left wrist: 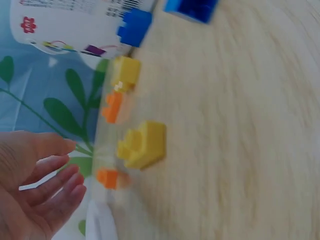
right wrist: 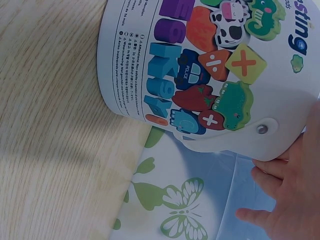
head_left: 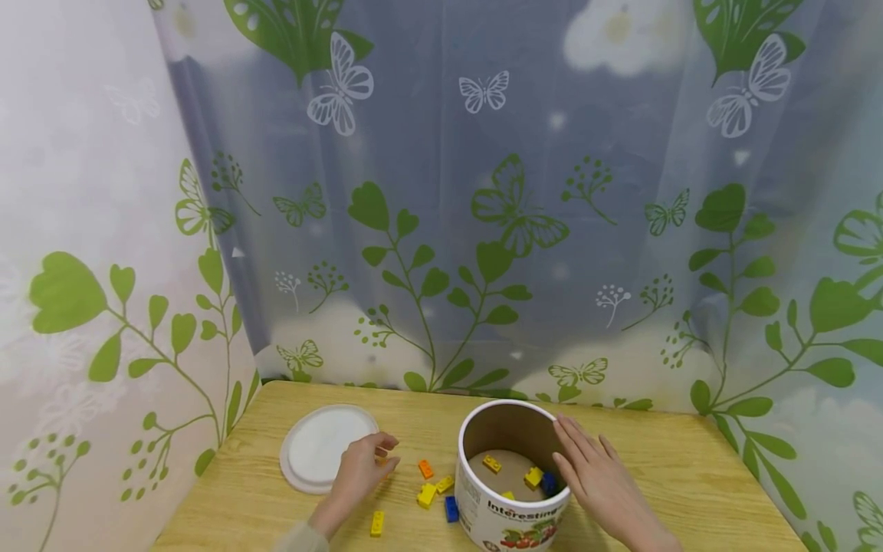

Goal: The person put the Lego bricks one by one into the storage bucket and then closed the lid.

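A white cardboard bucket (head_left: 513, 525) with printed pictures stands upright on the table, its mouth uncovered. Several toy building bricks lie inside, among them a yellow brick (head_left: 492, 463) and a dark blue brick (head_left: 549, 483). My right hand (head_left: 602, 484) rests against the bucket's right rim with its fingers extended. Between the white round lid (head_left: 329, 445) and the loose bricks, my left hand (head_left: 362, 469) hovers with relaxed fingers, holding nothing. Outside the bucket are an orange brick (head_left: 425, 469), a yellow brick (head_left: 426, 495) and a blue brick (head_left: 451, 509).
Another yellow brick (head_left: 377, 524) lies near the front of the wooden table (head_left: 655, 441). Behind the table hangs a curtain (head_left: 428, 230) printed with leaves and butterflies. In the right wrist view, a white handle strap (right wrist: 220, 145) is fixed to the bucket's side.
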`<state>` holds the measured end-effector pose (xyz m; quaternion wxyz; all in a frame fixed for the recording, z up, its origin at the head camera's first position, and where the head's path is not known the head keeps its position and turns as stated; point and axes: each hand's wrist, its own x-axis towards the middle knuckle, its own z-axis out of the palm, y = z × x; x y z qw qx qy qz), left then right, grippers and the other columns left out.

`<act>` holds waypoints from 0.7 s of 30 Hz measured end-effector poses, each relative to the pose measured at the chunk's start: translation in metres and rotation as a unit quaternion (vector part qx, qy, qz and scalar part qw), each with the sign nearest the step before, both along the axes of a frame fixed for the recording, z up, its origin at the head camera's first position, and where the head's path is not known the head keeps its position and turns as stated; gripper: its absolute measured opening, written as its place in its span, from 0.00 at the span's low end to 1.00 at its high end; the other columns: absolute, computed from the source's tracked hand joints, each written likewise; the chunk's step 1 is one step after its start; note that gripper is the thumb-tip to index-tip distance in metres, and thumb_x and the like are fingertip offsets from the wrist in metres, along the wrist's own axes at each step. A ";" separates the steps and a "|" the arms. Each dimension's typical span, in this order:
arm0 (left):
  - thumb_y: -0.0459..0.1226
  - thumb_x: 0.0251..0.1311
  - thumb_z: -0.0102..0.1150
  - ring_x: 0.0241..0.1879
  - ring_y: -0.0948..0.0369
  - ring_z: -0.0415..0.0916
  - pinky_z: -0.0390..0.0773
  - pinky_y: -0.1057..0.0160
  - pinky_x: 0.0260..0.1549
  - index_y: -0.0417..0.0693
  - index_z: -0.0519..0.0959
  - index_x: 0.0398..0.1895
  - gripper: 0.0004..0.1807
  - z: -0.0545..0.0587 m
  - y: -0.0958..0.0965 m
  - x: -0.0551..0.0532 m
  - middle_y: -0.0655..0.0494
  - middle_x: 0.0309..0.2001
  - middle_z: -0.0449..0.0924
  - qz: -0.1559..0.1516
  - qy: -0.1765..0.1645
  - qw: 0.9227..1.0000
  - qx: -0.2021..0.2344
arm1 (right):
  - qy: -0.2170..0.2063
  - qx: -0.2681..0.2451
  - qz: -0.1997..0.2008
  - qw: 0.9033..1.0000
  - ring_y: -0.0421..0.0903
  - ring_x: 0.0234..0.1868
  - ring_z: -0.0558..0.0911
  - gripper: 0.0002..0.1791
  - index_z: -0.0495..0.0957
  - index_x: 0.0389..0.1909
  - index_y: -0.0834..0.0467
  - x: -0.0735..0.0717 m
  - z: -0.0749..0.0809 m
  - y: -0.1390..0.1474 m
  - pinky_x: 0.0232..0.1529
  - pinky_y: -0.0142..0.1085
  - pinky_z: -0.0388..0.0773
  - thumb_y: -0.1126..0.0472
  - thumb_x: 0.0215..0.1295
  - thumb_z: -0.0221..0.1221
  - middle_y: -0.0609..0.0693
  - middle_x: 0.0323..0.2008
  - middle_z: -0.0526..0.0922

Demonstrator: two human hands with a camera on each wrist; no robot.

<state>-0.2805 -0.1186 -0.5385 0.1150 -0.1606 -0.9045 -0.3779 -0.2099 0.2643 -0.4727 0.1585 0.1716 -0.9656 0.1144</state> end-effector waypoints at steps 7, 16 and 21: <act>0.29 0.48 0.77 0.32 0.58 0.82 0.83 0.60 0.31 0.41 0.84 0.39 0.14 -0.013 -0.005 -0.003 0.51 0.34 0.86 0.025 0.006 0.997 -0.071 | -0.003 0.009 0.000 1.000 0.56 0.74 0.66 0.30 0.63 0.76 0.58 -0.001 -0.001 0.001 0.68 0.65 0.63 0.50 0.80 0.49 0.55 0.76 0.64; 0.29 0.46 0.78 0.27 0.67 0.71 0.74 0.67 0.26 0.40 0.83 0.37 0.15 -0.011 -0.004 -0.004 0.58 0.28 0.78 0.013 -0.015 0.995 -0.098 | 0.002 0.009 -0.001 1.000 0.56 0.73 0.68 0.30 0.64 0.76 0.59 0.000 0.000 0.001 0.68 0.65 0.64 0.51 0.79 0.51 0.55 0.75 0.64; 0.29 0.45 0.79 0.27 0.66 0.73 0.75 0.67 0.26 0.41 0.83 0.34 0.14 -0.011 -0.003 -0.003 0.58 0.28 0.80 0.005 -0.014 0.994 -0.104 | -0.002 0.008 0.000 1.000 0.56 0.73 0.67 0.30 0.63 0.76 0.59 0.000 0.001 0.000 0.68 0.65 0.63 0.50 0.80 0.50 0.55 0.75 0.64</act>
